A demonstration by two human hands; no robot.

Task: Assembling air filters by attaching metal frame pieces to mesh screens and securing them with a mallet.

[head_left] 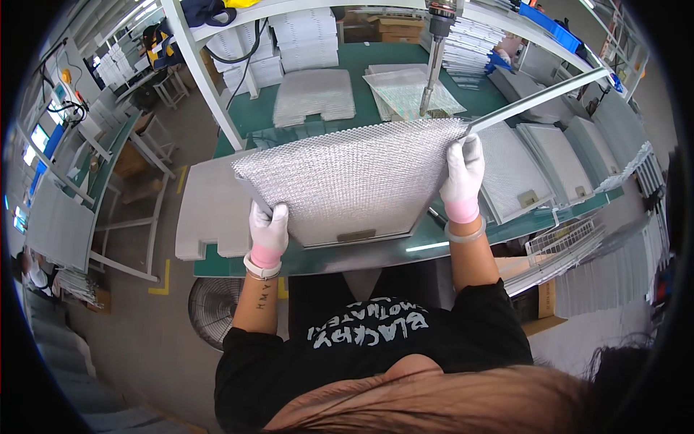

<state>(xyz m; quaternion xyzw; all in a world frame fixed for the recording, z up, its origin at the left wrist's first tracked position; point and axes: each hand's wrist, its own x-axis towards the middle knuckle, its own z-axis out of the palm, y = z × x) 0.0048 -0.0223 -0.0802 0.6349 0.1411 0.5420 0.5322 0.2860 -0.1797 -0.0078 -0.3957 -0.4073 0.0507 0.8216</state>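
Both of my hands hold a silvery mesh filter panel (354,181) tilted up above the bench. My left hand (269,228), in a white glove with a pink cuff, grips its left edge with the thumb on the near face. The right hand (463,173), gloved alike, closes on the upper right corner. From that corner a thin metal frame strip (538,101) sticks out to the upper right; its joint is partly hidden by my fingers. The panel's top edge shows bare mesh, while its lower edge is framed and bears a small tab (356,235).
A power driver (434,65) hangs just beyond the panel. Mesh panels (314,94) lie on the green bench (231,266), with further framed panels (513,173) at right and pale sheets (210,202) at left. White stacks (307,40) stand behind. A floor fan (210,307) is below left.
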